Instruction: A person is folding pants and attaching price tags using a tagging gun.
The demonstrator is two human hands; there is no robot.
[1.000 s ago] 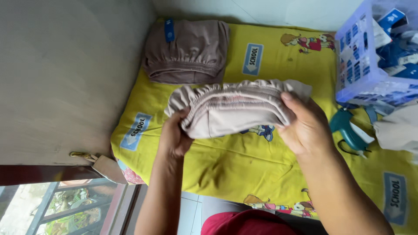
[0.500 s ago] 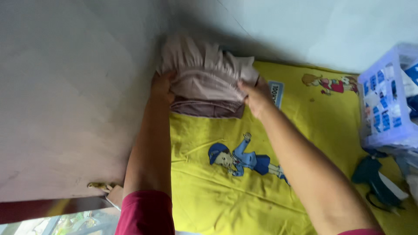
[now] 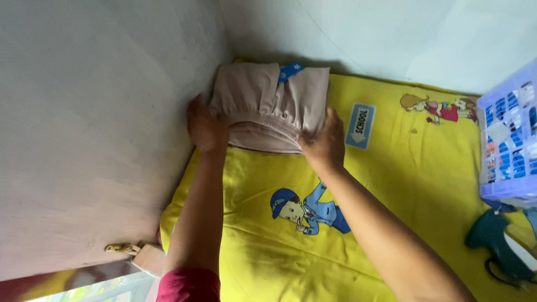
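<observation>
A stack of folded beige-brown garments point(image 3: 269, 106) lies in the far corner of a yellow mattress point(image 3: 391, 184) printed with cartoon children. A small blue tag point(image 3: 290, 71) shows on top of the stack. My left hand point(image 3: 206, 126) grips the stack's left side, by the wall. My right hand point(image 3: 324, 142) holds its near right corner, fingers spread along the edge. Both arms stretch forward over the sheet, and a red sleeve point(image 3: 189, 284) shows at the bottom.
A grey wall point(image 3: 95, 123) runs along the left and a pale wall point(image 3: 391, 33) across the back. A lilac plastic basket point(image 3: 510, 140) stands at the right edge. A dark teal object point(image 3: 495, 246) lies below it on the mattress.
One second ago I held a folded garment up in both hands, with another lying in the corner. Since then both hands carried it forward onto that stack in the corner.
</observation>
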